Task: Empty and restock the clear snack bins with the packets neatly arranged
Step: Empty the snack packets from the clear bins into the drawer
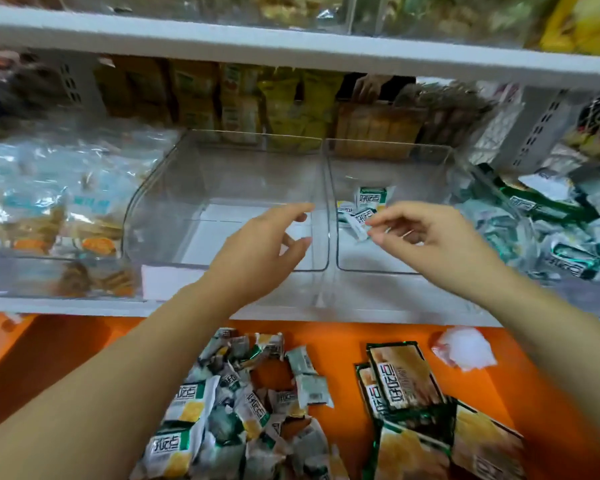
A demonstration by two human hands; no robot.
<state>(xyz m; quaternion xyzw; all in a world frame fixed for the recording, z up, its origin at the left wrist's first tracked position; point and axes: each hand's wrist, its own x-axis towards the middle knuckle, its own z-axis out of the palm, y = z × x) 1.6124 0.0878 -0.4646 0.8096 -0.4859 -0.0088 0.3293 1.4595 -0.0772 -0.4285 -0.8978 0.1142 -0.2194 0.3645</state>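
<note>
Two clear snack bins side by side on a white shelf (84,306). The left bin (146,209) holds no packets; the right bin (388,147) holds a few small green-and-white packets (369,195). The left hand (260,251) hovers over the left bin's front, fingers loosely spread, holding nothing. The right hand (430,237) reaches into the right bin, thumb and forefinger tips at the edge of a tilted packet (357,225); whether they pinch it cannot be told. A heap of packets (229,403) and larger packs (406,379) lie on the orange surface (340,337) below
</note>
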